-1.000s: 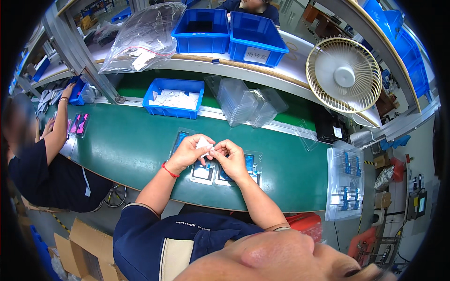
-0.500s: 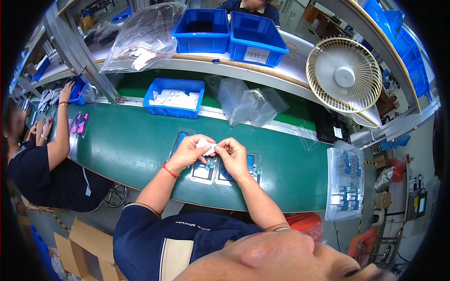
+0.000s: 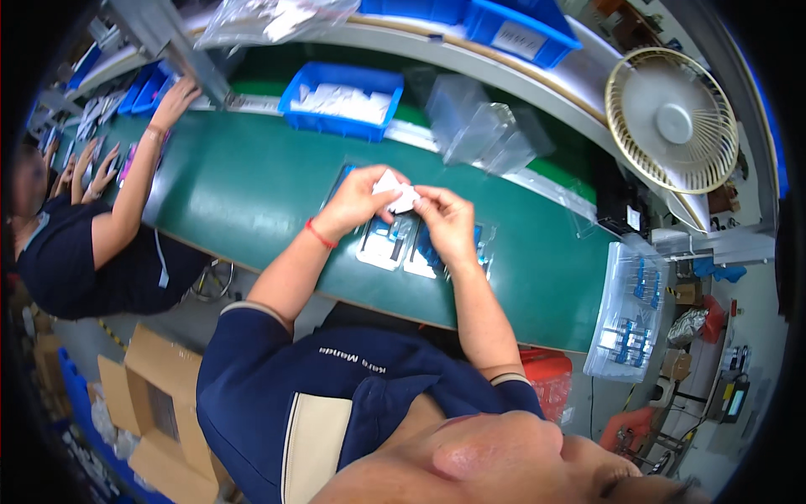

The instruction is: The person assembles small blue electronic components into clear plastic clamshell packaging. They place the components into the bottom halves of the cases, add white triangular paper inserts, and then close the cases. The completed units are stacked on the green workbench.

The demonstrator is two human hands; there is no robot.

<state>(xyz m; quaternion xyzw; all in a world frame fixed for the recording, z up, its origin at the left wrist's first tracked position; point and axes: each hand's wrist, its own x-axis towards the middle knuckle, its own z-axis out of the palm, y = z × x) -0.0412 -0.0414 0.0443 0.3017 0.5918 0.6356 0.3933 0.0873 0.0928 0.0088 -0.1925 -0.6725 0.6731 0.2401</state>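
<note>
Head view: white piece (image 3: 405, 199) above your desk (image 3: 252, 185)
Your left hand (image 3: 361, 200) and right hand (image 3: 451, 225) each clamp fingers on it.

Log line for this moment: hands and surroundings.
left hand: holding small white piece | right hand: at its right edge, grip unclear | green table: flat clear-edged packs below hands | behind: blue bin with white slips

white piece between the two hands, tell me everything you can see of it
The white piece is small, with an irregular outline and a pointed upper corner. It looks thin and papery; whether it is one layer or several is unclear. The left hand grips it, thumb across its front, while the right hand pinches its right edge. It is held up over the green table.
</note>
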